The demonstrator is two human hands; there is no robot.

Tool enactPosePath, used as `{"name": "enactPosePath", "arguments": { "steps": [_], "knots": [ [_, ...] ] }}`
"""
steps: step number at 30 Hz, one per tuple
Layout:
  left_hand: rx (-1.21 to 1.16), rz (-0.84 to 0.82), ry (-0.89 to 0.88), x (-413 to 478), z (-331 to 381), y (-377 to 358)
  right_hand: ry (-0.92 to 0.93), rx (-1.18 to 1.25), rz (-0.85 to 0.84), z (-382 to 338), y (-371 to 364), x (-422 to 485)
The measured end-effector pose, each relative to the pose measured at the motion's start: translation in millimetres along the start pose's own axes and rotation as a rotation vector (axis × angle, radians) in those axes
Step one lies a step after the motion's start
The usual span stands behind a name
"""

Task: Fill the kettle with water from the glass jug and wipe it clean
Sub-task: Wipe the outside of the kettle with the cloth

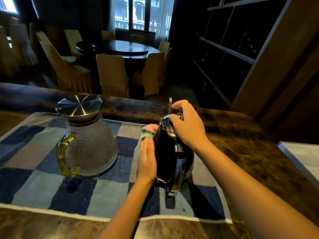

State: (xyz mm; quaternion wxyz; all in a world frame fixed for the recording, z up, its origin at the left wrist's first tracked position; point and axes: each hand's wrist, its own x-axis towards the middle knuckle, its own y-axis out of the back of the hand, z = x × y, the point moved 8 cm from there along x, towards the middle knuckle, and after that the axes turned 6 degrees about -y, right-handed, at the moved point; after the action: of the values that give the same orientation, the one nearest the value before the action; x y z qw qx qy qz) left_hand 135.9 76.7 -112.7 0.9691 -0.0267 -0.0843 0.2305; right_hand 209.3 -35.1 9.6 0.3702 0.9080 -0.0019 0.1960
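You are facing a dim dining room. A dark round table (pixel 120 47) is standing ahead, yellow-covered chairs (pixel 112 75) ringing it. Behind the table, tall windows (pixel 139 14) are letting in pale daylight. Right of the table, dark shelving (pixel 224 49) is lining the wall.

The kettle (pixel 165 152) is seen standing upright on a blue checked towel (pixel 34 187) spread over the worktop (pixel 241 152). It is glossy black, with a chrome lid (pixel 164 121) down and its handle turned toward the camera. The lid is gripped from above by the right hand (pixel 188 125). A pink and green cloth (pixel 148 132), blurred, is pressed against the kettle's upper left side by the straight fingers (pixel 146 144) of the left hand (pixel 146 161). The glass jug (pixel 93 145) is set upright to the left, apart from the kettle, on the same towel. Its glass is dimpled, its steel lid is on, and its yellow-green handle faces the camera. Its water level cannot be made out.
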Motion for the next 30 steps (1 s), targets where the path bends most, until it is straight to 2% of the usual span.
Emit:
{"name": "enactPosePath", "arguments": {
  "steps": [3,5,7,11,13,16,20,23,27,30],
  "knots": [
    [-0.155,-0.062,0.104,-50,-13,-7,0.005,-0.009,-0.009,1,0,0],
    [-0.135,-0.178,0.049,-63,6,-27,-0.003,-0.006,-0.026,2,0,0],
    [-0.190,-0.205,-0.060,-46,27,-39,-0.009,-0.001,-0.039,1,0,-1],
    [-0.231,-0.181,-0.036,28,42,-31,-0.001,0.010,-0.034,-2,0,-3],
    [-0.110,-0.241,-0.028,49,35,-30,-0.016,0.012,-0.029,-1,1,-3],
    [0.095,-0.240,0.045,60,7,-19,-0.011,0.016,-0.019,-2,0,-2],
    [0.025,-0.159,0.109,9,-14,1,0.007,0.007,-0.013,-2,0,-1],
    [-0.092,-0.238,0.036,-31,9,-14,0.020,-0.002,-0.021,-1,-2,1],
    [-0.170,-0.286,-0.032,23,37,-29,0.037,0.013,-0.008,-2,-1,1],
    [-0.170,-0.408,0.070,59,28,-39,0.025,0.009,0.017,-1,1,0]
  ]
}}
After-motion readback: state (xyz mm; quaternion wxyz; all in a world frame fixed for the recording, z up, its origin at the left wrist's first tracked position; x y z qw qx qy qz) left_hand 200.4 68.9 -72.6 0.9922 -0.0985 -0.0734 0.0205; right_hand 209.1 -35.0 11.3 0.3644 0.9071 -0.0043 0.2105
